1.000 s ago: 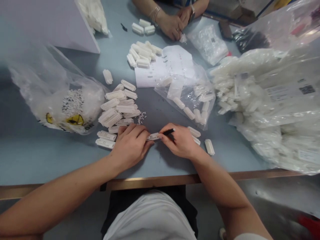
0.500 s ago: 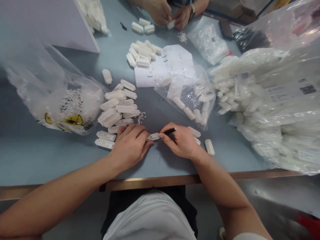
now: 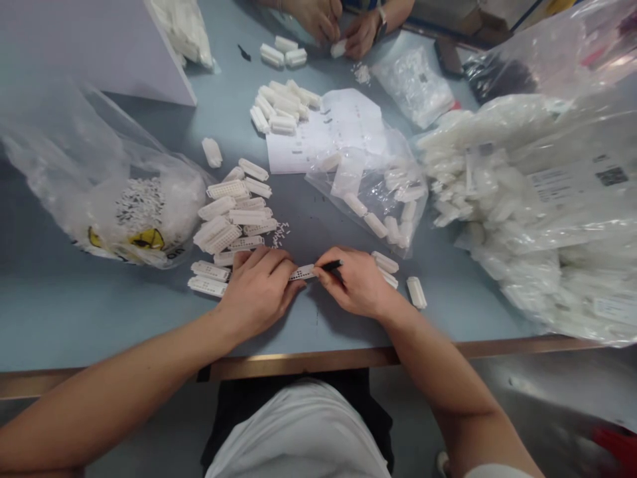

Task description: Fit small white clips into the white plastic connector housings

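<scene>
My left hand [image 3: 259, 279] is closed on the left end of a white plastic connector housing [image 3: 302, 273] with rows of small dark holes. In my right hand [image 3: 354, 282] is a slim black pen-like tool [image 3: 332, 265], pinched between the fingers; its tip is hidden at the housing's right end. Beside my left hand lies a heap of similar white housings [image 3: 233, 216], with tiny white pins [image 3: 281, 232] scattered at its right edge. Two more housings [image 3: 385, 262] lie just past my right hand, and a single one [image 3: 417, 293] farther right.
A clear bag of small white pins [image 3: 142, 202] stands at left. Large bags of white parts [image 3: 527, 172] fill the right side. Ahead lie a printed sheet [image 3: 288, 154] and an open bag of housings [image 3: 375, 224]. Across the table, another person's hands [image 3: 361, 33] hold a white piece.
My right hand and the black tool have shifted slightly left along the housing. My left hand keeps its place. The other person's fingers have moved a little.
</scene>
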{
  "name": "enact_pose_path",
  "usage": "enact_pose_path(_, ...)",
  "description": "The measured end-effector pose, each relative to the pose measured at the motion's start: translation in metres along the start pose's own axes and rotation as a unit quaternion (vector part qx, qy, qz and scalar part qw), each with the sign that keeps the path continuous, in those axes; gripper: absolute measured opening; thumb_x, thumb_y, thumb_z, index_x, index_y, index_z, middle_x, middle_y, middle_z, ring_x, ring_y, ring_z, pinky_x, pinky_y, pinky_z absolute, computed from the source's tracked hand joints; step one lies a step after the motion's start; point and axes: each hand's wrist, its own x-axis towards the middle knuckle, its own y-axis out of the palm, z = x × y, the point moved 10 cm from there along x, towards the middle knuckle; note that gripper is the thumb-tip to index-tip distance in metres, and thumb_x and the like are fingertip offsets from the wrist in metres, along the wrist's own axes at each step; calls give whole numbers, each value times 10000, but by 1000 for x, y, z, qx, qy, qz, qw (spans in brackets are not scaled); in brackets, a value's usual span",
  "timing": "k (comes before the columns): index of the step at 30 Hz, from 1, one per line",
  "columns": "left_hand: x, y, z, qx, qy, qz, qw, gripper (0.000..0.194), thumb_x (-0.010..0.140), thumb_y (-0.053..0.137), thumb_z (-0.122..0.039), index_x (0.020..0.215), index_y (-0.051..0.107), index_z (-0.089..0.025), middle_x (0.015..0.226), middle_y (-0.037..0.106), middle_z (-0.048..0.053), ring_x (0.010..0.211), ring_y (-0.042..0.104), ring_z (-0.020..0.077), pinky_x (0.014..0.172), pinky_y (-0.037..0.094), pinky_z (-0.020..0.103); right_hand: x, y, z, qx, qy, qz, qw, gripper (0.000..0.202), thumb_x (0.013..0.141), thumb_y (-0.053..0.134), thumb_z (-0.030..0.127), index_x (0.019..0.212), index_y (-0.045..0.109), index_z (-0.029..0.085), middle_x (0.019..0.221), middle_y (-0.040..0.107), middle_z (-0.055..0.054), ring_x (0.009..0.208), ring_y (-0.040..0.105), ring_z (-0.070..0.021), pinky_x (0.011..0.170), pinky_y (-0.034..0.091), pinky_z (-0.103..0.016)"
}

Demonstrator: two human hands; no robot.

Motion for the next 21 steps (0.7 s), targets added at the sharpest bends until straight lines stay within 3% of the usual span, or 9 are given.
enact_pose_path(21,0,-2,0,1,-1,-9,1000,217,946,614,-371,930,667,-161,1002,699,94,942,601,294,805,445,440,1,-13,-1,33,15,-47,998,139,979,542,305,938,633,209,854,731,-33,766,695,-171,700,492,-268)
